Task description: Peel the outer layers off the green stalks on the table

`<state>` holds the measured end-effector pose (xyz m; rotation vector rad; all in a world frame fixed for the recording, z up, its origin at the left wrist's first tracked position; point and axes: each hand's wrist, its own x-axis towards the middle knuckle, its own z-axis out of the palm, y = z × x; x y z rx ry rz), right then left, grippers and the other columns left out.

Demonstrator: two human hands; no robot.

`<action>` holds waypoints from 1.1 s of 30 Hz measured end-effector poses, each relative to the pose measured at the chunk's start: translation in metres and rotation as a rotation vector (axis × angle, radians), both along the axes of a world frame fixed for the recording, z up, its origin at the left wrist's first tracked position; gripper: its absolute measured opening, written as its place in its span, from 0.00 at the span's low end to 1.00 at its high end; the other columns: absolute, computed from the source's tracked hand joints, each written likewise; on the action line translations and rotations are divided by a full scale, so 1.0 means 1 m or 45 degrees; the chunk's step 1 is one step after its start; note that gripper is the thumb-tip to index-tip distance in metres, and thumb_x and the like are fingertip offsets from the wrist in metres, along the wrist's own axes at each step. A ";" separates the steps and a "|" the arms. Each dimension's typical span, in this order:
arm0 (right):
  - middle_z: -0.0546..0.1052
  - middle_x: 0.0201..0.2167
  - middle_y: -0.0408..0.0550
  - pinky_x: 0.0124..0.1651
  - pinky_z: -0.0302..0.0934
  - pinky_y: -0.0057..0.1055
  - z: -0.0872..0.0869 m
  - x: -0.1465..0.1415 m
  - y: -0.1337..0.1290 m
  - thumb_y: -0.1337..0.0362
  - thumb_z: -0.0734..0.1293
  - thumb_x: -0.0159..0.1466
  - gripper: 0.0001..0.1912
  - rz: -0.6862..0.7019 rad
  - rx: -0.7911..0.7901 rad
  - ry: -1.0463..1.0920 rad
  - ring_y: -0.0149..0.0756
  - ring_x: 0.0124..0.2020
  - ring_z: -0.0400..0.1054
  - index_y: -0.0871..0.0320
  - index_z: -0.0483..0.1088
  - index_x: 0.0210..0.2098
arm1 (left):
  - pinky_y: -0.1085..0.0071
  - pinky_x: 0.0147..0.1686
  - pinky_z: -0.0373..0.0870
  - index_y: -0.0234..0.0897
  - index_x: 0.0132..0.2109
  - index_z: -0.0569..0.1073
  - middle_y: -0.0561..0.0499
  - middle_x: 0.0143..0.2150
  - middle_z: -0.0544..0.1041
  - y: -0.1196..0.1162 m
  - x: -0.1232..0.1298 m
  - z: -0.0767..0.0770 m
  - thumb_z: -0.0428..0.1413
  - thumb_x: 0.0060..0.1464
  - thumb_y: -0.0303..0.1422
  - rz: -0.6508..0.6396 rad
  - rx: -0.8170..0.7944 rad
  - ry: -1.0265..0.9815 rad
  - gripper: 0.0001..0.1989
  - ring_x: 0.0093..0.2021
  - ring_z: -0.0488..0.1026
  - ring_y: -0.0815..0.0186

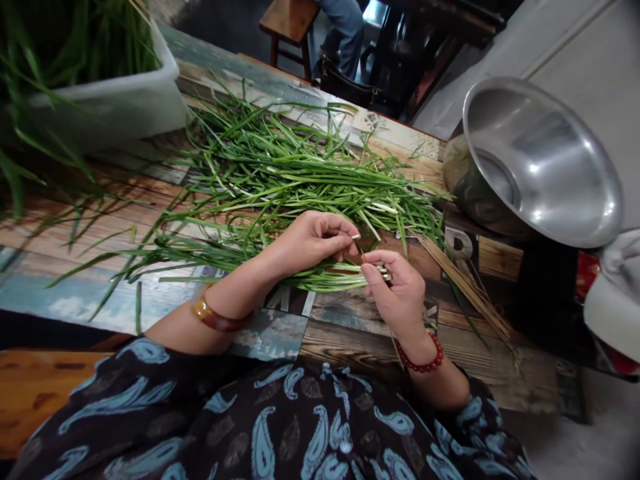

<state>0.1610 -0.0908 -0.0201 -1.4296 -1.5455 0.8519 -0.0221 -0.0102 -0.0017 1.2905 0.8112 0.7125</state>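
Observation:
Over the near edge of a spread of green chives (pixel 295 167), my left hand (pixel 323 241) pinches a chive stalk whose pale end shows at the fingertips. Just right of it, my right hand (pixel 397 287) has thumb and forefinger pressed together on a thin brown strand, which seems to trail below toward the wrist. A bundle of chives (pixel 325 278) with pale stems lies under both hands, its stem ends beside my right fingers. Dry straw strands (pixel 463 287) rest on the table to the right.
A white bin (pixel 115 100) full of long green leaves stands at the upper left. A large steel bowl (pixel 545 167) tilts at the right, with a white container (pixel 615 300) nearer. Beyond the patterned wooden table (pixel 345 320) are a stool (pixel 289 23) and a person's jeans-clad leg (pixel 345 30).

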 end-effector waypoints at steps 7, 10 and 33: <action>0.75 0.29 0.38 0.25 0.62 0.24 -0.003 -0.001 0.004 0.60 0.68 0.66 0.19 0.010 -0.028 0.207 0.25 0.21 0.67 0.52 0.67 0.55 | 0.74 0.33 0.72 0.32 0.42 0.71 0.49 0.30 0.81 -0.007 0.004 0.004 0.60 0.52 0.29 0.031 0.045 -0.010 0.10 0.30 0.78 0.68; 0.75 0.29 0.38 0.25 0.62 0.24 -0.002 -0.001 0.006 0.59 0.67 0.66 0.16 0.039 -0.056 0.183 0.24 0.21 0.67 0.53 0.70 0.53 | 0.74 0.35 0.72 0.32 0.44 0.72 0.50 0.32 0.82 -0.010 0.006 0.004 0.61 0.53 0.30 0.044 0.150 0.054 0.12 0.32 0.79 0.67; 0.76 0.30 0.38 0.23 0.62 0.23 0.001 0.002 0.005 0.59 0.68 0.66 0.11 -0.138 0.003 0.083 0.22 0.18 0.65 0.51 0.75 0.47 | 0.76 0.29 0.63 0.31 0.31 0.77 0.52 0.27 0.76 -0.006 0.003 0.006 0.59 0.51 0.35 0.038 0.002 0.088 0.10 0.26 0.67 0.73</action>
